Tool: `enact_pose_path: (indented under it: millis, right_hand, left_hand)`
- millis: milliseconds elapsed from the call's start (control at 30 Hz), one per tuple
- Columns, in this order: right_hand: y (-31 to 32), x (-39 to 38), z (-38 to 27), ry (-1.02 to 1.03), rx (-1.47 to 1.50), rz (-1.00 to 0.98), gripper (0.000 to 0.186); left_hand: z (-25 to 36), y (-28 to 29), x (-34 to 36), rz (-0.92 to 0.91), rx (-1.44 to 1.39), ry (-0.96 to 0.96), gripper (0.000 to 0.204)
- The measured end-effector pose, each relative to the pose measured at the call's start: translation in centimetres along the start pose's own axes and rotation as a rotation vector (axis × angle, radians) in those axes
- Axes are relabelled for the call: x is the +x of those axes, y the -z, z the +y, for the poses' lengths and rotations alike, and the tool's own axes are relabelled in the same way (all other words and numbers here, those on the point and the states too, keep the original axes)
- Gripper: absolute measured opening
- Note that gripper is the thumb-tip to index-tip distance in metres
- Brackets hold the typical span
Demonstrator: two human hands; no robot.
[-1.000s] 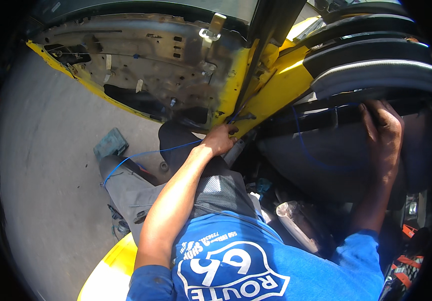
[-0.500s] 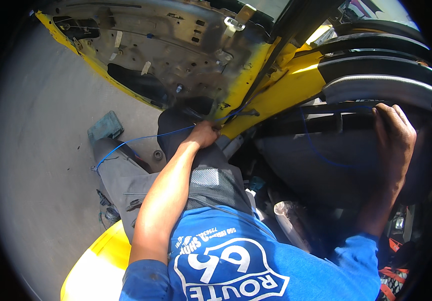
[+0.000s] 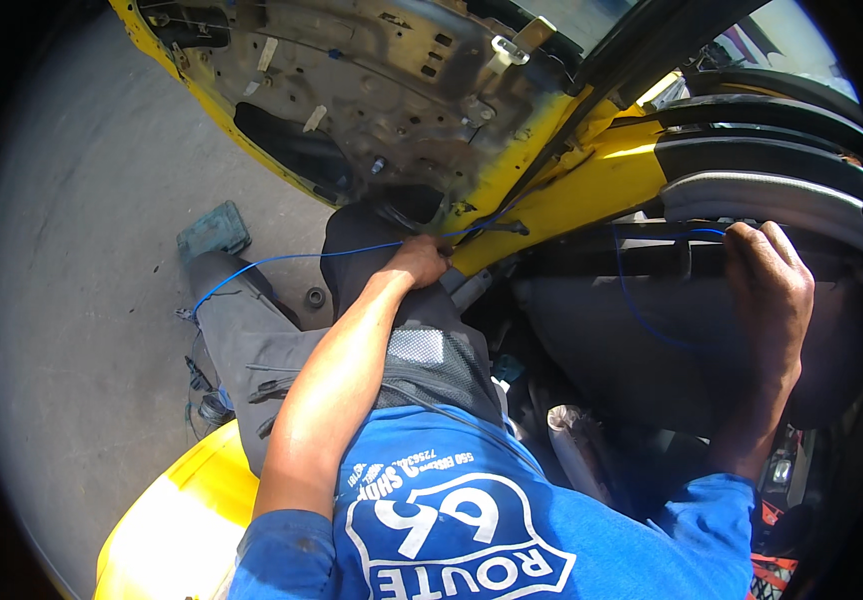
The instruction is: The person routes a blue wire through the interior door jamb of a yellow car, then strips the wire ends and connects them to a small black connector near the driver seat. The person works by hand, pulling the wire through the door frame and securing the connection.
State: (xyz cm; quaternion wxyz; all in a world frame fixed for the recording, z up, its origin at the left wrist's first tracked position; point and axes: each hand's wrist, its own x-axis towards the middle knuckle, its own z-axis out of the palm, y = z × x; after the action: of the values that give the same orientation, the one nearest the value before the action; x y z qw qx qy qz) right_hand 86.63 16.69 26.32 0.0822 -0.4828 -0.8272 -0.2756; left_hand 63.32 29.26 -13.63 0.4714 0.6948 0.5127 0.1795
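Note:
A thin blue wire [image 3: 296, 256] runs from beside my left knee, over my leg, to my left hand [image 3: 419, 262]. That hand is closed on it at the lower corner of the opened yellow car door [image 3: 391, 110], though its fingertips are partly hidden. Past the hand, the wire continues toward the door pillar. More of it hangs in a loose loop before a dark panel [image 3: 601, 330]. At the right, my raised right hand [image 3: 771, 275] pinches the blue wire below the dashboard's grey edge; its fingertips are partly turned away.
The door's inner metal is bare, without trim. A yellow sill [image 3: 571, 195] lies between door and cabin. On the grey floor are a teal block-like object [image 3: 213, 232], a small dark ring [image 3: 315, 298] and tangled dark cable [image 3: 213, 405]. A yellow panel [image 3: 181, 510] stands at lower left.
My right hand has shifted a little left and down, with the wire still at its fingers. My left hand stays by the door corner. The whole view has swung slightly.

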Motion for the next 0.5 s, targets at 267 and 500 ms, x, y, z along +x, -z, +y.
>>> enact_pose_path:
  millis: [267, 500]
  right_hand:
    - [0.9, 0.8, -0.4, 0.071, -0.058, -0.013, 0.022]
    - [1.1, 1.2, -0.1, 0.098, -0.069, -0.078, 0.021]
  left_hand:
    - [1.1, 0.5, -0.7, 0.001, 0.018, -0.007, 0.035]
    - [11.6, -0.7, -0.4, 0.086, -0.116, -0.56, 0.037]
